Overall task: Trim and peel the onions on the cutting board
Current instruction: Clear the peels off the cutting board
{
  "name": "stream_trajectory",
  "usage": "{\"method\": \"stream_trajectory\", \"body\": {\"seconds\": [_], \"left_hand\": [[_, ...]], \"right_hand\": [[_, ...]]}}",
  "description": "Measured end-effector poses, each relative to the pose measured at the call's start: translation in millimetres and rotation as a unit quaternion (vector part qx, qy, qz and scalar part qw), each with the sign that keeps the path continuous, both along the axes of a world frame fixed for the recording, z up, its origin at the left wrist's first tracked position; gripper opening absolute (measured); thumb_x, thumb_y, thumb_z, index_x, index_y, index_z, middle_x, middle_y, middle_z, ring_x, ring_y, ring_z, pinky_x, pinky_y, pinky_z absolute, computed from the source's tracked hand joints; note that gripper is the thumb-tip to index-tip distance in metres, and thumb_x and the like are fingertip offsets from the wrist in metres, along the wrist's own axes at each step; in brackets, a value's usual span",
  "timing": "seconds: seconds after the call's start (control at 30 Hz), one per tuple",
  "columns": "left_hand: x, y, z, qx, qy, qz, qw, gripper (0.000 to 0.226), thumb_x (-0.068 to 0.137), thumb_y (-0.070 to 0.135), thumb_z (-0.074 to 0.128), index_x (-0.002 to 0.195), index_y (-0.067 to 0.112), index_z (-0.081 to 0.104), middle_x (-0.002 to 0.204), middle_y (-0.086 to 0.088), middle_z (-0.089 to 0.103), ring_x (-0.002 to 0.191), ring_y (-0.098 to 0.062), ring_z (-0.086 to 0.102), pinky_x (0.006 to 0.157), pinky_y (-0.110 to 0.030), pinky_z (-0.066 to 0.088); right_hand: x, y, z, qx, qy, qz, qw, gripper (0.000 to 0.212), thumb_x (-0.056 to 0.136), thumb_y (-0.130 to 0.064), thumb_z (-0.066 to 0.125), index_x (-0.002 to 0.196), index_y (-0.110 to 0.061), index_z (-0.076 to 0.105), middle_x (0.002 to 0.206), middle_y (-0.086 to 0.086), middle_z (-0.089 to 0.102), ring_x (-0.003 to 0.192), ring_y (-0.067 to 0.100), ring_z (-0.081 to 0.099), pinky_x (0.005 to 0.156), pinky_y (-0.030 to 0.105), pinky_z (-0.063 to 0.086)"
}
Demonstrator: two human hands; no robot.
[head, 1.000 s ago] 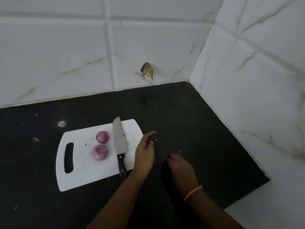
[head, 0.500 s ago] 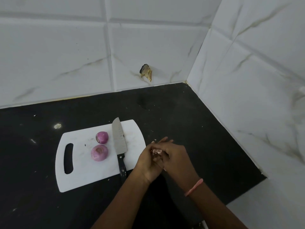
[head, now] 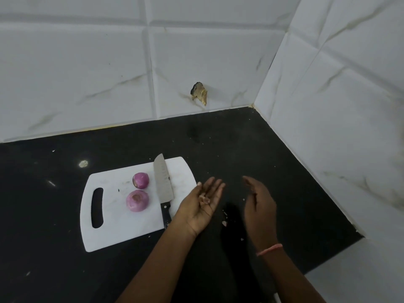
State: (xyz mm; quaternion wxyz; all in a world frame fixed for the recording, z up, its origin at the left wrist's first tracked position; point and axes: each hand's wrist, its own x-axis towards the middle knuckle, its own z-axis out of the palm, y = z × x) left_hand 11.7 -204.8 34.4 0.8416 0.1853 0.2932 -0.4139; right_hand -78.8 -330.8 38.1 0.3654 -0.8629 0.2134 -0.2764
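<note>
Two peeled purple onions lie on the white cutting board: a small onion behind and a larger onion in front. A knife lies along the board's right side, its black handle toward me. My left hand is palm up just right of the board, fingers straight, with small scraps of onion skin lying in the palm. My right hand hovers beside it, fingers relaxed and holding nothing.
The black countertop carries a few small skin scraps under my hands. White tiled walls meet in a corner at the back right. A broken patch in the back wall shows above the counter.
My right hand brought skin scraps from the counter to my left palm, and the hands met. They have now parted, with the scraps left on the flat left palm.
</note>
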Motion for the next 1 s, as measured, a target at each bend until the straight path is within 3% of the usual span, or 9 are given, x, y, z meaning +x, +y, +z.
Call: {"method": "stream_trajectory", "body": {"seconds": [0.07,0.17,0.23,0.4,0.5,0.7,0.87,0.93,1.0], "left_hand": [[10,4,-2,0.057,0.012,0.037,0.998,0.034,0.104,0.027,0.048,0.086,0.003,0.065,0.068,-0.009,0.065,0.068,-0.018,0.063,0.051,-0.027,0.060],[23,9,-3,0.087,0.010,0.084,0.993,0.039,0.102,0.035,0.051,0.070,0.012,0.053,0.051,0.002,0.044,0.049,-0.008,0.043,0.038,-0.016,0.038],[28,13,-3,0.080,-0.002,0.101,0.992,0.044,0.100,0.041,0.052,0.066,0.015,0.049,0.050,0.004,0.039,0.043,-0.007,0.038,0.035,-0.016,0.032],[33,22,0,0.036,-0.034,0.103,0.993,0.051,0.098,0.051,0.049,0.059,0.019,0.040,0.044,0.007,0.030,0.032,-0.004,0.030,0.028,-0.015,0.022],[31,22,3,0.039,-0.029,0.108,0.993,0.049,0.099,0.049,0.049,0.061,0.019,0.040,0.043,0.007,0.030,0.032,-0.004,0.031,0.028,-0.016,0.023],[18,16,6,0.091,-0.019,0.082,0.992,0.047,0.102,0.043,0.049,0.063,0.017,0.046,0.045,0.005,0.037,0.034,-0.005,0.035,0.031,-0.016,0.025],[-3,12,6,0.086,-0.007,0.057,0.995,0.045,0.103,0.038,0.048,0.064,0.016,0.047,0.046,0.004,0.038,0.037,-0.006,0.036,0.034,-0.017,0.026],[-11,14,7,0.088,-0.013,0.044,0.995,0.044,0.103,0.036,0.047,0.065,0.016,0.047,0.046,0.004,0.038,0.037,-0.006,0.036,0.033,-0.017,0.026],[-19,18,7,0.095,-0.016,0.034,0.995,0.044,0.104,0.035,0.046,0.065,0.016,0.046,0.047,0.004,0.038,0.037,-0.006,0.036,0.033,-0.017,0.026]], "right_hand": [[-12,-2,-24,0.022,0.107,-0.028,0.994,0.045,0.098,-0.012,0.045,0.143,-0.010,0.041,0.147,0.008,0.044,0.137,0.013,0.038,0.117,0.032,0.026],[-19,16,-63,-0.098,0.241,-0.013,0.965,0.072,0.096,-0.046,0.025,0.152,-0.004,0.013,0.160,0.014,0.015,0.149,0.021,0.009,0.121,0.033,0.003],[-9,30,-73,-0.161,0.259,0.012,0.952,0.080,0.093,-0.054,0.017,0.152,-0.001,0.008,0.160,0.017,0.009,0.149,0.025,0.004,0.121,0.036,0.001],[33,38,-70,-0.220,0.243,0.134,0.935,0.075,0.096,-0.048,0.020,0.153,-0.002,0.006,0.161,0.015,0.004,0.150,0.022,0.000,0.122,0.038,0.005],[52,31,-66,-0.226,0.237,0.193,0.925,0.068,0.097,-0.042,0.016,0.152,-0.003,0.017,0.161,0.013,0.012,0.149,0.020,0.005,0.122,0.036,0.005],[31,10,-64,-0.207,0.156,0.246,0.934,0.044,0.095,-0.021,0.038,0.129,-0.004,0.060,0.137,0.010,0.057,0.130,0.024,0.051,0.111,0.035,0.037],[-17,-1,-53,-0.231,0.170,0.303,0.909,0.045,0.088,-0.020,0.038,0.123,-0.010,0.065,0.128,0.006,0.063,0.120,0.020,0.058,0.104,0.025,0.040],[-23,-12,-42,-0.182,0.173,0.297,0.921,0.043,0.089,-0.020,0.037,0.119,-0.013,0.067,0.122,0.003,0.066,0.114,0.014,0.059,0.102,0.017,0.040],[-20,-19,-37,-0.126,0.153,0.248,0.948,0.041,0.090,-0.018,0.037,0.119,-0.012,0.066,0.118,0.003,0.065,0.112,0.011,0.057,0.102,0.019,0.042]]}}
